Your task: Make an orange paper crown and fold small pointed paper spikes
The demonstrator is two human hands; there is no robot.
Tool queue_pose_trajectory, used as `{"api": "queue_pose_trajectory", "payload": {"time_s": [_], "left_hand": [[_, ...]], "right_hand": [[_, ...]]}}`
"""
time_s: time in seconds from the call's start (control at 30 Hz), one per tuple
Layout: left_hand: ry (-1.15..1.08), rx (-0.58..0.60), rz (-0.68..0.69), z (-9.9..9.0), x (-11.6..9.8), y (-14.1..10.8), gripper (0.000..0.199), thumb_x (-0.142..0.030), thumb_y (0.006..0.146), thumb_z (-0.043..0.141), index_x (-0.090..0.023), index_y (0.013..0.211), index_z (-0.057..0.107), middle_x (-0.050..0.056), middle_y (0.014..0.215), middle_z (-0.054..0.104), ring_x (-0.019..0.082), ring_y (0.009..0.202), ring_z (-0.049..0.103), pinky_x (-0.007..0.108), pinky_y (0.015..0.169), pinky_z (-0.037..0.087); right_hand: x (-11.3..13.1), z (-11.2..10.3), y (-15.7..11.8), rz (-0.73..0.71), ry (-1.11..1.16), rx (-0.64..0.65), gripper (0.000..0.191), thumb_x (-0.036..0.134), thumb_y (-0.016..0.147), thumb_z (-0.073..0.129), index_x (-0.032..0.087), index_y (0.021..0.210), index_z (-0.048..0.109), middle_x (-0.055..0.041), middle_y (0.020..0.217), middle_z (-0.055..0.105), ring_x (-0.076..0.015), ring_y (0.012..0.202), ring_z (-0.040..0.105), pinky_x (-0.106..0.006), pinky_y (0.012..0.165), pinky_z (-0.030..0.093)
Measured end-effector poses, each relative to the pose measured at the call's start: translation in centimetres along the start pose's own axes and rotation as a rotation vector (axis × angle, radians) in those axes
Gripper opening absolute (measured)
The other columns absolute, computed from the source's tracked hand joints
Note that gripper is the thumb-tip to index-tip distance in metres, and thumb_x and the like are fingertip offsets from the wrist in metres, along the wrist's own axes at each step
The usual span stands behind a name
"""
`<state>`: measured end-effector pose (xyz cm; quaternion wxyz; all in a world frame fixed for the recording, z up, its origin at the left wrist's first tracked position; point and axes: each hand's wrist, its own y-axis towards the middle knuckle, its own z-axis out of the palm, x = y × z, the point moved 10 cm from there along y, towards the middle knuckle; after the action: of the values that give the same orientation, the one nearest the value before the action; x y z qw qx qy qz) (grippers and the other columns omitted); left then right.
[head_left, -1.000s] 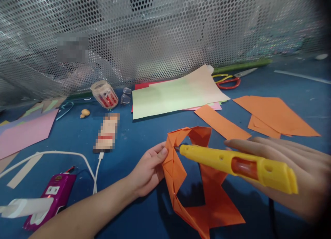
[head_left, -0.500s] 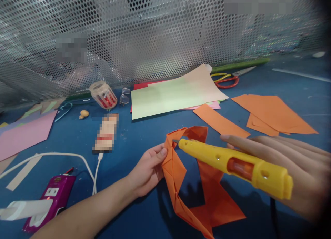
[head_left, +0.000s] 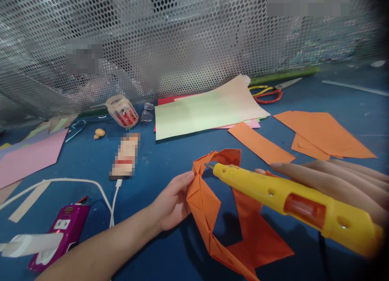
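a purple power strip (head_left: 68, 216) lies far left; the left hand (head_left: 174, 202) pinches the folded orange paper (head_left: 203, 200) by its left edge, thumb closed against fingers, seemingly to steady it; the yellow glue gun (head_left: 267, 191) points its tip at the upper inner fold, contact unclear; the right hand (head_left: 337, 177), fingers stretched, holds it from behind, grip mostly hidden, apparently for aim; since the earlier frame, the gun's rear has swung rightward, and the left thumb sits nearer the paper's edge

The left hand (head_left: 172, 200) grips folded orange paper (head_left: 204, 200) — the right hand (head_left: 340, 176) holds a yellow tool (head_left: 258, 187), metal tip (head_left: 209, 166) near it.
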<state>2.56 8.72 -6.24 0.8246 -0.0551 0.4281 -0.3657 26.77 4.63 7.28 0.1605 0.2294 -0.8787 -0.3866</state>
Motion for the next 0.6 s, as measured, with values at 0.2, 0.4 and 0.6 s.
{"api": "queue_pose_trajectory", "payload": {"time_s": [0.2, 0.4, 0.6], "left_hand": [[0.028, 0.036, 0.014, 0.0, 0.3, -0.3, 0.035, -0.043, 0.114, 0.082, -0.019, 0.138, 0.075, 0.010, 0.134, 0.078, 0.026, 0.109, 0.080, 0.046, 0.094, 0.071], [0.084, 0.100, -0.017, 0.9, 0.6, -0.3, 0.035, -0.044, 0.115, 0.082, -0.019, 0.137, 0.075, 0.010, 0.132, 0.078, 0.026, 0.107, 0.080, 0.045, 0.092, 0.071], [0.124, 0.113, 0.004, 0.9, 0.6, -0.3, 0.037, -0.045, 0.114, 0.082, -0.019, 0.140, 0.075, 0.010, 0.136, 0.078, 0.027, 0.112, 0.080, 0.048, 0.096, 0.071]], "right_hand": [[0.0, -0.1, 0.1, 0.043, 0.029, -0.005, 0.031, 0.058, 0.117, 0.057, 0.044, 0.131, 0.080, -0.0042, 0.085, 0.079, -0.0273, 0.065, 0.074, -0.039, 0.070, 0.060], [-2.2, 0.5, -0.2, 0.199, -0.010, 0.003, 0.058, 0.076, 0.117, 0.049, 0.032, 0.108, 0.086, -0.0043, 0.074, 0.072, -0.0230, 0.056, 0.068, -0.038, 0.065, 0.058], [-2.2, 0.8, 1.7, 0.178, -0.080, -0.078, 0.040, 0.061, 0.114, 0.065, 0.030, 0.097, 0.084, -0.0010, 0.073, 0.081, -0.0198, 0.054, 0.074, -0.032, 0.047, 0.046]]}}
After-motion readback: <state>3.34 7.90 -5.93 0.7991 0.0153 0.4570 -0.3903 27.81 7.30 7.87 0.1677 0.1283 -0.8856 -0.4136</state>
